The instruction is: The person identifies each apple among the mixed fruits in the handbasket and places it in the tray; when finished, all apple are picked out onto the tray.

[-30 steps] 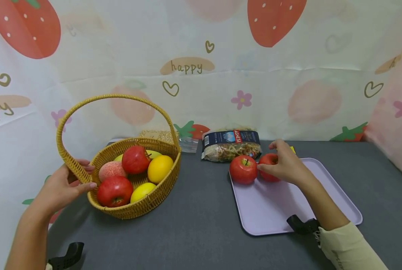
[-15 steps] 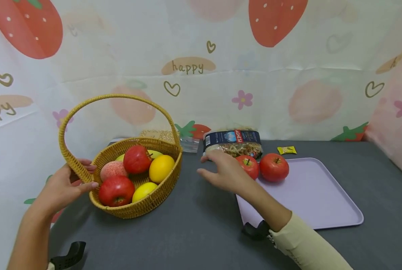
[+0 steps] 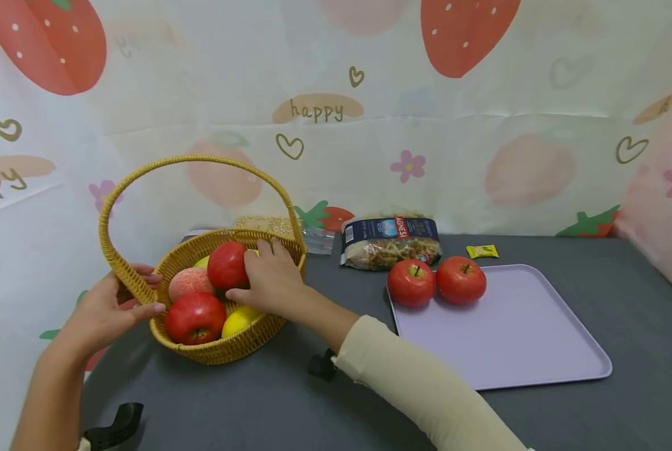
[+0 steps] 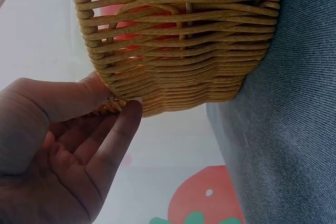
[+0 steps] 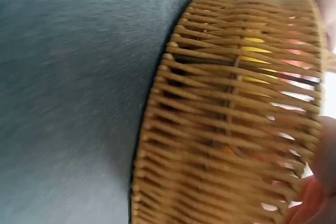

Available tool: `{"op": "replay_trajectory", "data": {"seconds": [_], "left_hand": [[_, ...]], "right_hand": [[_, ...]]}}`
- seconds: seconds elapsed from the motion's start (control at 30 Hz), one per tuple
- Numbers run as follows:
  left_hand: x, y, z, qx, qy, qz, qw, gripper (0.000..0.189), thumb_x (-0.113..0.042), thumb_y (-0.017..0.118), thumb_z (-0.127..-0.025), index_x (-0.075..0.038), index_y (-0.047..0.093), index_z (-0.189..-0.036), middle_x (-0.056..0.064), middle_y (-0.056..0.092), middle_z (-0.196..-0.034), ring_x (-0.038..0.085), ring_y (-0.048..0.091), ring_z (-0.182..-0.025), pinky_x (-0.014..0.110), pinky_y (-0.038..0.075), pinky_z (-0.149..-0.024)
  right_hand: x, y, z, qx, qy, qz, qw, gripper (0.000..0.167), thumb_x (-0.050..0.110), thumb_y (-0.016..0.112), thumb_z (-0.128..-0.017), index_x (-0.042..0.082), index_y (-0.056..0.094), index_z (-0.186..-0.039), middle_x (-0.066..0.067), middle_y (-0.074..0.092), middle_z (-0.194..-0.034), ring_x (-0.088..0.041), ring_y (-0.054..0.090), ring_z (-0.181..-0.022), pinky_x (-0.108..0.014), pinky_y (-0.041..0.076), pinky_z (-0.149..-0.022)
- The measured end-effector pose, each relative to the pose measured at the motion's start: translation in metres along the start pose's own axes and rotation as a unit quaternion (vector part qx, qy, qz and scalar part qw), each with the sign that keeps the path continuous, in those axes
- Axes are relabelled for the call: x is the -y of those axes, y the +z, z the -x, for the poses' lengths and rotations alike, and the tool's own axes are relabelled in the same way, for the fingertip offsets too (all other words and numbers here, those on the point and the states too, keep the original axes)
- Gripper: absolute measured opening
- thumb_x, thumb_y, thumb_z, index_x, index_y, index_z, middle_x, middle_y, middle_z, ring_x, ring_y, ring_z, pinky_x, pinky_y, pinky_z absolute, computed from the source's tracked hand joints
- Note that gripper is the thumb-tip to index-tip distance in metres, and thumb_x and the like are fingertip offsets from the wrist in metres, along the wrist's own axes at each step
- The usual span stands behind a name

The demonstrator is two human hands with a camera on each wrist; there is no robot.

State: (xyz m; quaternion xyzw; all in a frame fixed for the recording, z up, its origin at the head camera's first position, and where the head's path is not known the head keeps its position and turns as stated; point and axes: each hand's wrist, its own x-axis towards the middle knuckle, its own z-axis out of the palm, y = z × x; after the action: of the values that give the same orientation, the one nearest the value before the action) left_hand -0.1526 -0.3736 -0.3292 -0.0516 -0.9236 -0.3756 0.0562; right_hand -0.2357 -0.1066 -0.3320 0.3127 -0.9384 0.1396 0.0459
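Observation:
My left hand [image 3: 101, 313] holds the yellow wicker basket [image 3: 214, 356] at its left rim, by the base of the handle. In the left wrist view, thumb and fingers pinch the basket edge. My right hand [image 3: 273, 279] reaches over the basket's right rim, fingers spread around the spot of a yellow-orange fruit, which it covers. Its fingers lie beside a red apple [image 3: 227, 266]; contact is unclear. Also in the basket are a larger red apple [image 3: 195, 318], a pinkish peach [image 3: 190, 283] and a yellow lemon-like fruit [image 3: 240, 321].
Two red apples [image 3: 411, 283] sit at the far left corner of a lilac tray [image 3: 516, 332]. Behind stand an AGNESI pasta bag [image 3: 391, 244] and a small yellow packet [image 3: 482, 251]. A clear bag of grains [image 3: 265, 224] lies behind the basket.
My right hand has let go of the apple at the tray, leaving it beside the other, and crossed left into the basket. The left hand stays on the rim.

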Motion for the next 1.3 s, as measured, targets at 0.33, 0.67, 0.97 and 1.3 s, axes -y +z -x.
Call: {"op": "replay_trajectory", "data": {"seconds": [0.33, 0.67, 0.97, 1.3], "left_hand": [[-0.003, 0.002, -0.004, 0.002, 0.002, -0.006, 1.0000, 0.062, -0.018, 0.078, -0.090, 0.005, 0.044, -0.136, 0.021, 0.059, -0.128, 0.005, 0.056, -0.108, 0.010, 0.048, -0.085], [-0.001, -0.001, -0.002, -0.004, 0.002, -0.016, 0.9999, 0.060, -0.016, 0.078, -0.089, 0.005, 0.045, -0.135, 0.022, 0.060, -0.126, -0.004, 0.053, -0.102, 0.009, 0.048, -0.084], [0.001, 0.000, -0.002, -0.003, -0.001, -0.017, 0.9999, 0.062, -0.017, 0.079, -0.089, 0.005, 0.044, -0.136, 0.022, 0.059, -0.127, 0.002, 0.055, -0.105, 0.010, 0.048, -0.084], [-0.002, 0.000, -0.001, 0.003, -0.006, -0.024, 0.9997, 0.062, -0.019, 0.079, -0.089, 0.004, 0.045, -0.135, 0.020, 0.060, -0.127, -0.005, 0.052, -0.104, 0.036, 0.053, -0.093]], "right_hand": [[0.002, 0.015, -0.021, 0.004, 0.052, 0.047, 0.9975, 0.063, 0.055, 0.074, -0.085, 0.012, 0.059, -0.128, -0.002, 0.067, -0.116, -0.023, 0.060, -0.100, -0.036, 0.049, -0.090], [-0.006, 0.016, -0.022, -0.083, -0.097, -0.126, 0.9838, 0.053, 0.041, 0.082, -0.083, 0.012, 0.052, -0.115, 0.002, 0.057, -0.110, -0.012, 0.053, -0.099, -0.019, 0.047, -0.082], [-0.011, 0.016, -0.017, -0.119, -0.114, -0.231, 0.9588, 0.061, 0.030, 0.084, -0.083, 0.009, 0.047, -0.127, -0.004, 0.056, -0.121, -0.014, 0.052, -0.106, -0.016, 0.046, -0.087], [-0.013, 0.016, -0.011, -0.106, -0.110, -0.259, 0.9536, 0.065, 0.032, 0.086, -0.080, 0.011, 0.043, -0.124, -0.004, 0.059, -0.114, -0.011, 0.057, -0.098, -0.014, 0.049, -0.080]]}}
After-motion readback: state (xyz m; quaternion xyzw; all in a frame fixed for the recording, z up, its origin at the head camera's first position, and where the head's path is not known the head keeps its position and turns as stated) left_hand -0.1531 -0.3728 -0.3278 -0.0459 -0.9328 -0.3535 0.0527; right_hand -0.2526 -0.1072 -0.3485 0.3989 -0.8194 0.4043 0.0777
